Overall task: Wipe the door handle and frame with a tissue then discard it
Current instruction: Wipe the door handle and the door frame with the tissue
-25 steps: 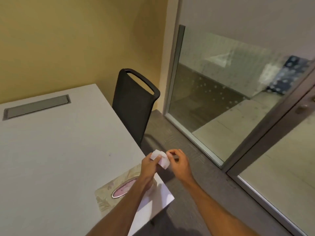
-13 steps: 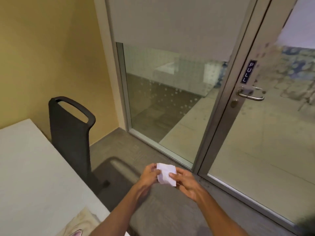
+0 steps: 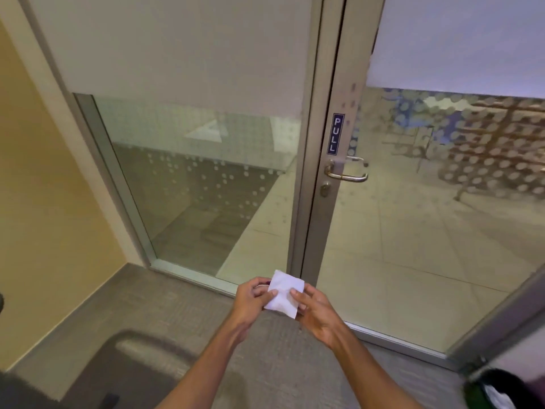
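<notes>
A folded white tissue [image 3: 283, 293] sits between both hands at lower centre. My left hand [image 3: 251, 299] pinches its left edge and my right hand [image 3: 316, 311] holds its right side. Straight ahead stands a glass door with a grey metal frame [image 3: 339, 84]. Its silver lever handle [image 3: 349, 174] is well above and beyond the hands, under a dark "PULL" sign [image 3: 335, 133]. A round lock [image 3: 325, 189] sits below the handle.
A fixed glass panel [image 3: 200, 184] fills the left of the doorway, next to a yellow wall [image 3: 35, 202]. Grey carpet [image 3: 165, 314] covers the floor. A dark bin with a white liner [image 3: 501, 391] shows at the bottom right corner.
The view has swung right and closer to the door; the table and chair have left the frame. Both hands still hold the tissue, now flatter and more unfolded.
</notes>
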A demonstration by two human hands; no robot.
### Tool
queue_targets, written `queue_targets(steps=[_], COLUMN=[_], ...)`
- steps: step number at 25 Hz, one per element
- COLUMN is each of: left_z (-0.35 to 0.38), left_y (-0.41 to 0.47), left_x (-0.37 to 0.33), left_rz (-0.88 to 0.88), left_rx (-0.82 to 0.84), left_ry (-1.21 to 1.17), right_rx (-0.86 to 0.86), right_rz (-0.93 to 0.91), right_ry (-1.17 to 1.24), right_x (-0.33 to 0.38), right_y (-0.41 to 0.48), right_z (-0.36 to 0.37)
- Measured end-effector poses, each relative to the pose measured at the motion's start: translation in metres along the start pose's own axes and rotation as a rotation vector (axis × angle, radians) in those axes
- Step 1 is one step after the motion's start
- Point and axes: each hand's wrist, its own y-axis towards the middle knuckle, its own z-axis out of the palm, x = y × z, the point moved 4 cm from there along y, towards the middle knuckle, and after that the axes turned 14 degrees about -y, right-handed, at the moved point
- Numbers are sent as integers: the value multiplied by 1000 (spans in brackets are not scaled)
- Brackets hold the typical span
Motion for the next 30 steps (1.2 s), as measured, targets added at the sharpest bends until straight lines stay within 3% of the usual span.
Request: queue_targets(steps=[3, 7, 13, 17, 21, 23, 26, 30], left_z=[18, 37, 61, 86, 120, 138, 161, 183], left_y=[47, 119, 219, 265, 287, 303, 336, 363], left_x=[-4, -17, -65, -119, -208, -250, -299, -336], left_rz=[-16, 7, 173, 498, 1145, 1355, 1487, 1508], left_rx=[50, 100, 172, 205, 94, 10, -101, -199], left_ry=[30, 137, 327, 581, 912, 1047, 1211, 1308], right_rx=[-1, -127, -281, -455, -611, -660, -765, -981], right_rz=[-10, -19, -92, -140, -200, -236, -342, -453], right_ry=[-9, -19, 75, 94, 58, 44, -8, -378], right_x=[15, 41, 95, 137, 183, 211, 255, 302], right_y=[33, 91, 170, 199, 200, 197, 188, 177], right_z=[-17, -34, -39, -47, -61, -74, -98, -137])
